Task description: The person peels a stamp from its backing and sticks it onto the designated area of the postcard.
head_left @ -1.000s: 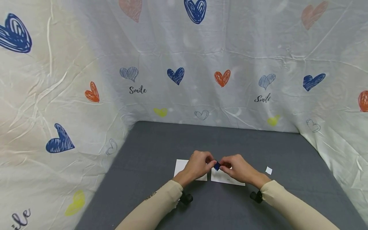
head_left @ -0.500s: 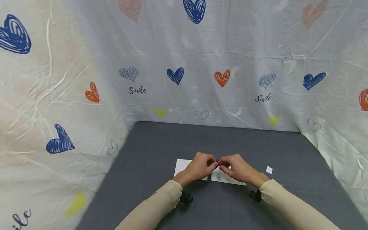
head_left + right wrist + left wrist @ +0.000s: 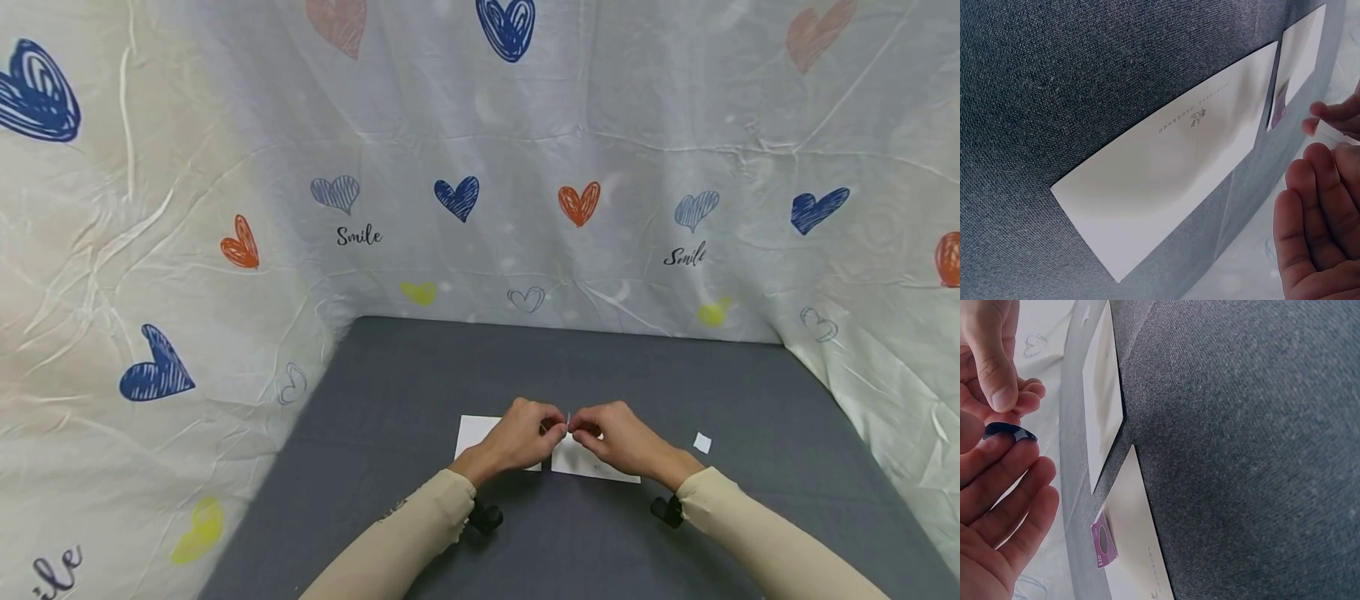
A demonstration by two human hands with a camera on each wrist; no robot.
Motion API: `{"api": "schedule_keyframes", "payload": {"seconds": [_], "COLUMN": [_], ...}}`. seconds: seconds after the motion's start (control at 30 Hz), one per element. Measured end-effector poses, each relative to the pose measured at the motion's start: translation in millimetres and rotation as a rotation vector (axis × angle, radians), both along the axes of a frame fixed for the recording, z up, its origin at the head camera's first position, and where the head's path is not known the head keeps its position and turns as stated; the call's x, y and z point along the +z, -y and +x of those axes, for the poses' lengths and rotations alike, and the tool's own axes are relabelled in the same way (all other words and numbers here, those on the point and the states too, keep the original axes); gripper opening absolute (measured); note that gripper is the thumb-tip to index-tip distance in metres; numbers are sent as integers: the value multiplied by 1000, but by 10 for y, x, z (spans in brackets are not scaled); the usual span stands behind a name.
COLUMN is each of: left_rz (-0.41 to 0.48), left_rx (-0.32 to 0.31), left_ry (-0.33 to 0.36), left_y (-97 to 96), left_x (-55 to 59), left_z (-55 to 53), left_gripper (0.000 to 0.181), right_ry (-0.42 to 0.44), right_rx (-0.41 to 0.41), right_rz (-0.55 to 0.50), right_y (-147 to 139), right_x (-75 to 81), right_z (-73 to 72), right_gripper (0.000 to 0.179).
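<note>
In the head view my left hand (image 3: pixel 525 429) and right hand (image 3: pixel 618 433) meet above two white cards. The left thumb and fingers pinch a small dark blue stamp (image 3: pixel 1010 430), which bows into a curve in the left wrist view. Its pale back with a toothed edge (image 3: pixel 1335 134) shows in the right wrist view. Right thumb and forefinger are drawn together at the stamp's edge. Below the hands lie the left card (image 3: pixel 474 432) and the right card (image 3: pixel 596 464), side by side with a narrow gap. A purple stamp (image 3: pixel 1104 540) sits on the left card's corner.
A small white square (image 3: pixel 702 442) lies to the right of the cards. Grey cloth (image 3: pixel 450 358) covers the table. A white curtain with printed hearts (image 3: pixel 517 125) rises behind its far edge and along the sides.
The blue stamp has turned between the fingers, from showing its blue face to the head camera to standing edge-on. Both hands have drawn slightly closer together.
</note>
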State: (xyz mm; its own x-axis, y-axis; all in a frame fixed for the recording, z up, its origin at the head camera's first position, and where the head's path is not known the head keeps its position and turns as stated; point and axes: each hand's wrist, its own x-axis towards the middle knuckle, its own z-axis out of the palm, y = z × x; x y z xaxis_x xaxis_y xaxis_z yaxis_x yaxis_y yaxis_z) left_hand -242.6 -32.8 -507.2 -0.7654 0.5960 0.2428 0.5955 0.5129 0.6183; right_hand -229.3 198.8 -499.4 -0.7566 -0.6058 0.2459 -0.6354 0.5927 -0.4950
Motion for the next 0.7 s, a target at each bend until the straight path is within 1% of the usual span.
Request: {"api": "schedule_keyframes", "payload": {"seconds": [0.2, 0.33, 0.7], "left_rz": [-3, -11, -42], "left_rx": [2, 3, 2], "left_ry": [-36, -55, -51], "left_y": [-13, -15, -46], "left_x": [0, -15, -52], "left_z": [-1, -12, -20], "left_gripper": [19, 18, 14], "right_ry": [4, -15, -15], "right_rx": [-5, -2, 18], "right_rz": [1, -8, -9], "right_y": [-8, -7, -25], "right_x": [-16, -18, -27], "right_z": [-6, 0, -10], "right_gripper": [13, 13, 10]}}
